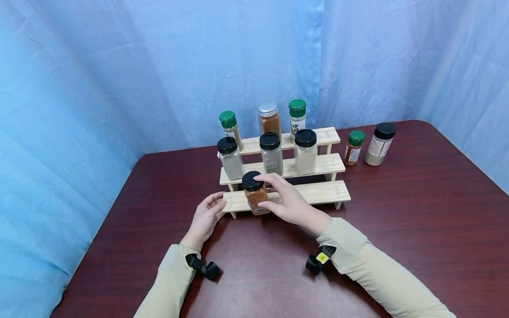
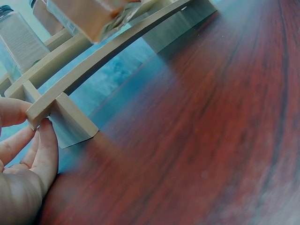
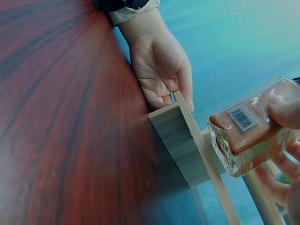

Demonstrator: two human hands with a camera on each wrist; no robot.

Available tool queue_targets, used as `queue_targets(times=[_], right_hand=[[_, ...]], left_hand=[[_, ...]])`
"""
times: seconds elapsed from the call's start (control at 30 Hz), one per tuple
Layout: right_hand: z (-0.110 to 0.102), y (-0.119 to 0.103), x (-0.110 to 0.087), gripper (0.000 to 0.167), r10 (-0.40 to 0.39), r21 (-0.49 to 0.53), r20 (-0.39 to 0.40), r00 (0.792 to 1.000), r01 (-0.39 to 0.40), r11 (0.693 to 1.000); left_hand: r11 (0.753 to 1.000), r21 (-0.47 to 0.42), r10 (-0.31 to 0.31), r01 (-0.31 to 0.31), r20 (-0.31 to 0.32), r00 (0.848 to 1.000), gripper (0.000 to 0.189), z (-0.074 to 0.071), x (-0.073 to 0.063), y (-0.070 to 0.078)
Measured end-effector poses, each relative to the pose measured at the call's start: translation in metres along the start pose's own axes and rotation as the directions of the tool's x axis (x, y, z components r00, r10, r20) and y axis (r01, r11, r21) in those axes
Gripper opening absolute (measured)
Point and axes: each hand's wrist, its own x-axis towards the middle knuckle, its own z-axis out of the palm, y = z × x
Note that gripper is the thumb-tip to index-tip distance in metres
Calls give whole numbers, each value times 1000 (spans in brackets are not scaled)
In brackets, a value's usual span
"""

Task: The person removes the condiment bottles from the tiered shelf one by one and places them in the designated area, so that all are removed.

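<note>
My right hand (image 1: 292, 204) grips a square spice jar (image 1: 256, 199) of orange-brown powder with a black lid. The jar is over the front left part of the lowest step of a three-step wooden rack (image 1: 322, 192). In the right wrist view, the jar (image 3: 262, 125) is off the board and shows a barcode label on its side. My left hand (image 1: 204, 220) pinches the left end of that lowest step. The left wrist view shows the thumb on one side of the board end (image 2: 41, 107) and fingertips on the other.
Three black-lidded jars, one a grey pepper jar (image 1: 272, 159), stand on the middle step. The top step holds a silver-lidded jar (image 1: 269, 119) and two green-capped bottles. Right of the rack are a green-capped bottle (image 1: 353, 150) and a black-lidded jar (image 1: 378, 148). Blue curtains (image 1: 199, 66) hang behind.
</note>
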Motion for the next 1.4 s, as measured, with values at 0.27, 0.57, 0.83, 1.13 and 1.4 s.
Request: queue_targets(times=[0.27, 0.57, 0.83, 1.13, 1.4], right_hand=[[-9, 3, -11, 58, -8, -7, 4, 1000, 9, 1000], [-27, 5, -24, 58, -58, -38, -16, 998, 57, 998], [-47, 7, -30, 61, -109, -67, -55, 993, 105, 992], [-62, 12, -43, 63, -135, -126, -58, 989, 127, 984], [-77, 16, -62, 66, -92, -140, -121, 988, 74, 987]], left_hand=[[1000, -17, 12, -11, 6, 1000, 40, 0, -1, 0], [1000, -15, 23, -23, 22, 999, 39, 0, 0, 0], [999, -18, 35, -34, 26, 999, 39, 0, -1, 0], [999, -35, 16, -16, 18, 1000, 38, 0, 1, -2], [1000, -15, 22, -22, 18, 1000, 37, -1, 1, -1]])
